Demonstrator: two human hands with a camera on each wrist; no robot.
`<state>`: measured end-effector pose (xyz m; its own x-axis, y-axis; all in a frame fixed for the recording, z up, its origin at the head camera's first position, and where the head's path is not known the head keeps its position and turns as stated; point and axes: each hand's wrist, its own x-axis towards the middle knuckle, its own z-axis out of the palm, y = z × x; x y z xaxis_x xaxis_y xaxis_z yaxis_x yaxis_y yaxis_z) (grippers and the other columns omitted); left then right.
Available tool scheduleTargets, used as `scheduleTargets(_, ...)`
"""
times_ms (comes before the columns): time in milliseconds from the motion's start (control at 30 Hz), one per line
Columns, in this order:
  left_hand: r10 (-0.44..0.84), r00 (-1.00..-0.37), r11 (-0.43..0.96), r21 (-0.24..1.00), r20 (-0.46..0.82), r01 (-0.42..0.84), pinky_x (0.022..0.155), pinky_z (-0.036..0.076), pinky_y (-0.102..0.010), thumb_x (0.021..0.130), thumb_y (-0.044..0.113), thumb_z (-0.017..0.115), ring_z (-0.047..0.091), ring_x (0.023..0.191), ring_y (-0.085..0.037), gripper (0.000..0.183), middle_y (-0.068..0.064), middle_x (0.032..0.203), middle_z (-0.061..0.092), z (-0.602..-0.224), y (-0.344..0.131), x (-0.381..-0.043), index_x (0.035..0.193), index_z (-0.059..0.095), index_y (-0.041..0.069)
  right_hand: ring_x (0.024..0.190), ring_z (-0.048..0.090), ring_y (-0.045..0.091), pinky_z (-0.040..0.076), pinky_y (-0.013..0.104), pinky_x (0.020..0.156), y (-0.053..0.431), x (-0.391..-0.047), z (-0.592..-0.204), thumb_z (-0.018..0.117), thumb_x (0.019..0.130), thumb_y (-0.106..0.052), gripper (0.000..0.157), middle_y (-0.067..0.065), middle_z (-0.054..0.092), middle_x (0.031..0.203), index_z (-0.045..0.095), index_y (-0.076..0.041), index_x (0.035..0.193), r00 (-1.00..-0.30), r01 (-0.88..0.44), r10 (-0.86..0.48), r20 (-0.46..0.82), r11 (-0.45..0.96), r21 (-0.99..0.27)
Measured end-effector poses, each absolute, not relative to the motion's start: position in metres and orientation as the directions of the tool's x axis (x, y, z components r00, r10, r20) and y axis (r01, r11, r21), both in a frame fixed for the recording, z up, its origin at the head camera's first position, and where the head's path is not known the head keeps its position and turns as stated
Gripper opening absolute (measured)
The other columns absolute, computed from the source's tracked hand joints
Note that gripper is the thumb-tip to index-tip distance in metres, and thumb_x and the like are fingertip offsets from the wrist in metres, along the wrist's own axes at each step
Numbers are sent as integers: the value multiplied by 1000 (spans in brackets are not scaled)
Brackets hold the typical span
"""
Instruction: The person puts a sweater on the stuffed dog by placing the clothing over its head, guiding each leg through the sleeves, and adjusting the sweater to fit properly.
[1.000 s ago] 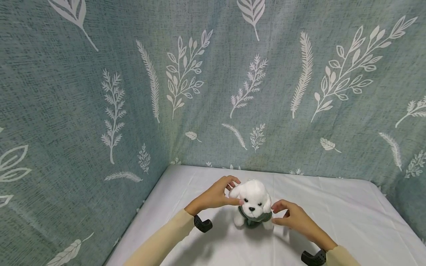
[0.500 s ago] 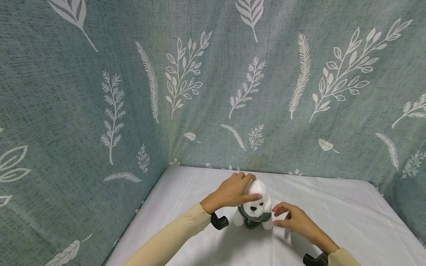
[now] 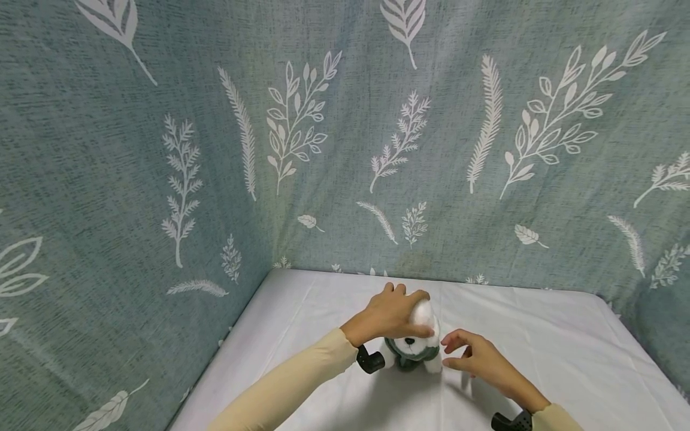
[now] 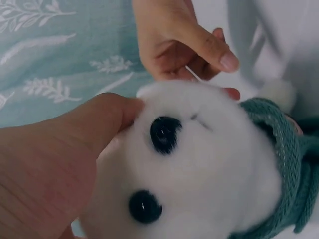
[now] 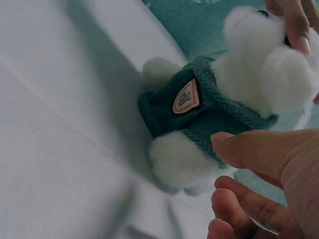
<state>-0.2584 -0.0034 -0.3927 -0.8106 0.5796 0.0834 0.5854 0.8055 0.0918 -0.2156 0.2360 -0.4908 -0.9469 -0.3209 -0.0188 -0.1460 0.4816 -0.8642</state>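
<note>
A white plush dog (image 3: 429, 317) in a green knitted sweater (image 5: 224, 124) stands on the white cloth. My left hand (image 3: 396, 311) lies over the dog's head, its thumb across the face and the other fingers over the top. Up close, the left thumb (image 4: 112, 119) reaches beside one black eye (image 4: 166, 134). My right hand (image 3: 477, 358) is at the dog's other side, thumb and fingers apart, with fingertips right at the sweater and front leg. Nothing is between them. On the sweater's front is a small patch (image 5: 187, 98).
The white cloth (image 3: 318, 305) covers the tabletop, with light creases. Blue-green curtains (image 3: 323, 137) with white leaf prints hang behind it and at the left. A black band with a bulky piece (image 3: 371, 359) is on the left wrist, another (image 3: 511, 421) on the right.
My left hand has moved right across the dog's head, from its ear to over the face, covering the eyes. The dog and my right hand have stayed nearly in place.
</note>
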Motion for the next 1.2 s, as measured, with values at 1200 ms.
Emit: scheduleTargets(1200,595,-800,787,149,79,599,66,50,-33,79,70,77,58,88,-30,85,-17,115,56,-396,-16,-243,143,51,22,73,58,22,50,36,56,239,-214,-491,77,93,-18,29,6,68,104,66,-7,118,-949,-113,-312,-51,486,-867)
